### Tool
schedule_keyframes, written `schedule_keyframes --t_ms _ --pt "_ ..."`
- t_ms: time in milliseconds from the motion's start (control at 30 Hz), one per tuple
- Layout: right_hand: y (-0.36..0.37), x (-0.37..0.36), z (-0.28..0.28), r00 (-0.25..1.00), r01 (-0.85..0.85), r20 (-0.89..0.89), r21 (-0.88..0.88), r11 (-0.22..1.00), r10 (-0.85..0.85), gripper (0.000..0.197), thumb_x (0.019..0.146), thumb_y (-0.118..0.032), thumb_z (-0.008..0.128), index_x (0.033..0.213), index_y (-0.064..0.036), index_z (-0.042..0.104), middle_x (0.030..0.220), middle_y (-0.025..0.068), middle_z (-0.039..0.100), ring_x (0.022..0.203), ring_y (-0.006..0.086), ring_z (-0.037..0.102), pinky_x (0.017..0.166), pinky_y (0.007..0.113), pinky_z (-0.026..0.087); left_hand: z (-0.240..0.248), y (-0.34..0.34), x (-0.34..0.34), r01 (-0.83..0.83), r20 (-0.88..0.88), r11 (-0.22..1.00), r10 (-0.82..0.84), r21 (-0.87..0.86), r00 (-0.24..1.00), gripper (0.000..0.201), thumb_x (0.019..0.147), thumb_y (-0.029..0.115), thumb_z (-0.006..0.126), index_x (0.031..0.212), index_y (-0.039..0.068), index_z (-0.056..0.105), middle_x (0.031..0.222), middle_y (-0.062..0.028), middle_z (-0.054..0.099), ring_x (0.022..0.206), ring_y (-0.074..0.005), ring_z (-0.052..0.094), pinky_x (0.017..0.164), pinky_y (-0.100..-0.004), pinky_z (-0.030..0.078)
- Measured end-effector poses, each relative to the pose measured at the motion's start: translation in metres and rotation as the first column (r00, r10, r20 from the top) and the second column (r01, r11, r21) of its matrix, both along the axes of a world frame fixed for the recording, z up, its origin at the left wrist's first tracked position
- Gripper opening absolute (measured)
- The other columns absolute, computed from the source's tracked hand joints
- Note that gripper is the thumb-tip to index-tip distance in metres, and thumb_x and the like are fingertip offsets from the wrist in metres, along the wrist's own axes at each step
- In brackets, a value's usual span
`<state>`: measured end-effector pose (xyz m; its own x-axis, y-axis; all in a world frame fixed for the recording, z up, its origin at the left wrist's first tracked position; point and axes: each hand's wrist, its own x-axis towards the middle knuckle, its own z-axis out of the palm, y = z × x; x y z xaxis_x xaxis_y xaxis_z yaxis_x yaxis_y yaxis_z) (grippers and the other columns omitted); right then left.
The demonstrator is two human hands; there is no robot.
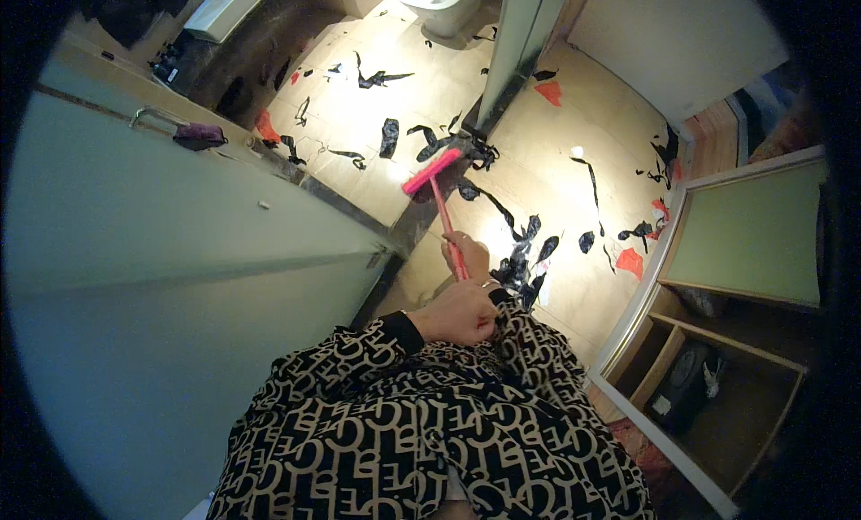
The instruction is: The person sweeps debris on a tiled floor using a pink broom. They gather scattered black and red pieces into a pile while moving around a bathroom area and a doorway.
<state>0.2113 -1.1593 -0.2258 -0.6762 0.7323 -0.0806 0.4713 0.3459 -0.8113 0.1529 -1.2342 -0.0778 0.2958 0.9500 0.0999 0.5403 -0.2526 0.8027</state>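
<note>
A pink broom (441,203) slants away from me, its bar-shaped head (432,171) down on the dark threshold strip between the two tiled areas. My right hand (470,254) is wrapped round the handle further down toward the head. Nearer my body, my left hand (456,314) is closed at the top end of the same handle, which it mostly hides. Crumpled black plastic scraps (434,147) lie just beyond the broom head. More black scraps (516,267) are heaped to the right of my right hand.
A frosted glass door (179,251) with a metal handle fills the left side. Beyond it stands a white toilet (442,4) on tiles strewn with black strips. Red scraps (630,262) lie at right, near an open wooden cabinet (717,376).
</note>
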Motion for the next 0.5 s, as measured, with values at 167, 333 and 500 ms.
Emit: schedule_keyframes --t_ms 167,333,500 --pt "0.052 0.018 -0.007 0.992 -0.109 0.071 0.084 0.99 0.103 0.024 0.087 -0.025 0.059 0.106 -0.0108 0.063 0.095 0.0138 0.066 0.081 0.034 0.065 0.07 0.042 0.051 0.006 0.049 -0.004 -0.015 0.123 0.993 0.03 -0.118 0.992 0.023 0.069 0.012 0.063 0.053 0.006 0.047 0.056 -0.0112 0.047 0.061 -0.0321 0.05 0.057 -0.0431 0.039" --pt "0.098 0.05 0.019 0.983 -0.018 0.183 0.065 0.998 0.006 0.023 0.08 -0.022 0.063 0.1 -0.0109 0.065 0.078 0.0153 0.064 0.069 0.0341 0.064 0.061 0.043 0.05 0.049 0.113 -0.006 0.07 0.266 0.989 -0.032 -0.134 0.963 0.028 0.071 0.009 0.064 0.055 0.004 0.042 0.057 -0.0079 0.043 0.058 -0.0288 0.046 0.054 -0.0412 0.035" --pt "0.146 0.022 0.034 0.993 -0.085 0.098 0.136 0.987 0.072 0.022 0.076 -0.017 0.065 0.095 -0.0067 0.064 0.076 0.0145 0.063 0.068 0.0326 0.063 0.06 0.042 0.049 0.087 0.16 -0.03 0.029 0.233 0.991 0.002 -0.129 0.972 0.029 0.072 0.006 0.063 0.054 0.004 0.04 0.057 -0.0079 0.043 0.056 -0.0281 0.044 0.055 -0.04 0.034"
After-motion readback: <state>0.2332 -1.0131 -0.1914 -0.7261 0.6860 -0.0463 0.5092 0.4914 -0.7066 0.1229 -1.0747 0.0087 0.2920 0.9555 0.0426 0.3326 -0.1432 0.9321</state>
